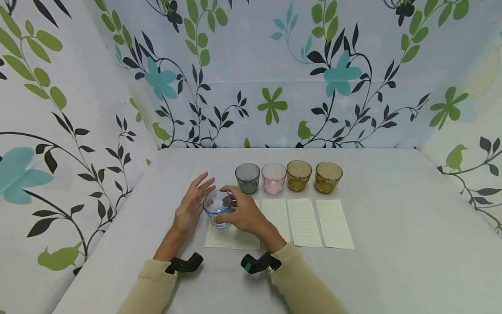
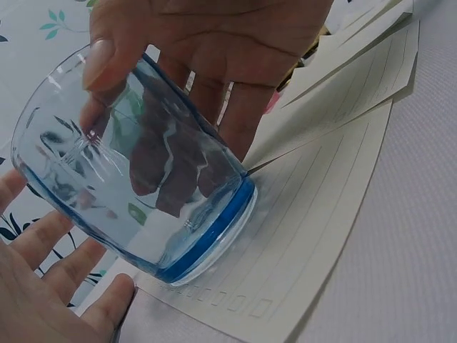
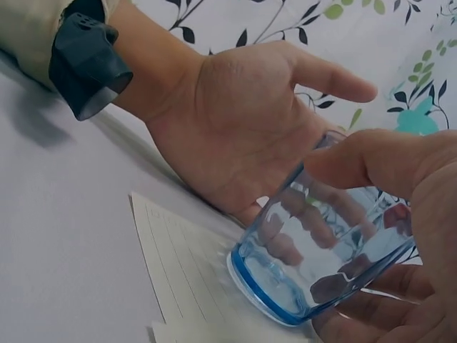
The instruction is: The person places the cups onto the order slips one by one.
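Note:
A clear blue glass (image 1: 218,208) stands over the leftmost lined paper slip (image 1: 218,240), close to its surface. My right hand (image 1: 247,213) grips the glass from the right, thumb on the near side and fingers round the far side. On the left, my left hand (image 1: 189,210) has its palm turned to the glass and its fingers spread and straight. In the left wrist view the left fingertips (image 2: 118,300) lie close beside the glass (image 2: 136,171). The right wrist view shows the open left palm (image 3: 243,114) behind the glass (image 3: 314,250).
Behind the slips stand a grey glass (image 1: 248,179), a pink glass (image 1: 273,179) and two amber glasses (image 1: 299,175) in a row. More lined slips (image 1: 306,223) lie side by side to the right on the white table (image 1: 400,226). A patterned curtain (image 1: 243,52) hangs behind.

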`<state>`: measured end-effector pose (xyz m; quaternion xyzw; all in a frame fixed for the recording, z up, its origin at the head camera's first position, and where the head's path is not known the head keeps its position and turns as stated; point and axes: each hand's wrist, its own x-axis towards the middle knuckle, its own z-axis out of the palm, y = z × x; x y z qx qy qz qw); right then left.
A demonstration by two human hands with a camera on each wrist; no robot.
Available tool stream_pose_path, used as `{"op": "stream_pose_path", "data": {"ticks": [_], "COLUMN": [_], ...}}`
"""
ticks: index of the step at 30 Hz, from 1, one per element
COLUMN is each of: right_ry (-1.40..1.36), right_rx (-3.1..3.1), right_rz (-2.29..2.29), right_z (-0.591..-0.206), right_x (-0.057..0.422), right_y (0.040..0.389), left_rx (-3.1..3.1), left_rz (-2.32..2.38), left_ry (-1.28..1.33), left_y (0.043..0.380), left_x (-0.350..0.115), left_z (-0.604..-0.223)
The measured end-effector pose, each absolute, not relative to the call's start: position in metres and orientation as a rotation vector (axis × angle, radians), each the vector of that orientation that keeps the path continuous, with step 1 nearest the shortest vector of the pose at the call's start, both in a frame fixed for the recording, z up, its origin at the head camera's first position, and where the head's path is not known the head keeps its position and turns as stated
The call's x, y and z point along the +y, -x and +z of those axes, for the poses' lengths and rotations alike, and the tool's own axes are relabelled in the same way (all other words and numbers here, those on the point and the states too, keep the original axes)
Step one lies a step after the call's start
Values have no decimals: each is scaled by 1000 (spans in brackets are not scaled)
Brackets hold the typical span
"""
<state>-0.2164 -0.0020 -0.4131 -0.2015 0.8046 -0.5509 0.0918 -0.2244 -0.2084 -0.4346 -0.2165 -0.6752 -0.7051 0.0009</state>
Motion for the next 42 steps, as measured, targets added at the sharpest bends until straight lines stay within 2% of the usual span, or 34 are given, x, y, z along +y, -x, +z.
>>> {"op": "stream_pose_path", "data": {"ticks": [42], "right_ry": [638], "right_rx": [2615], "right_rz": [-1525], "right_z": [-416], "right_x": [-5], "right_y": [219], "left_rx": [-2117], "left_rz": [-2217], "left_ry": [672], "left_y": [225], "left_x": [-209], "left_z": [-434]}}
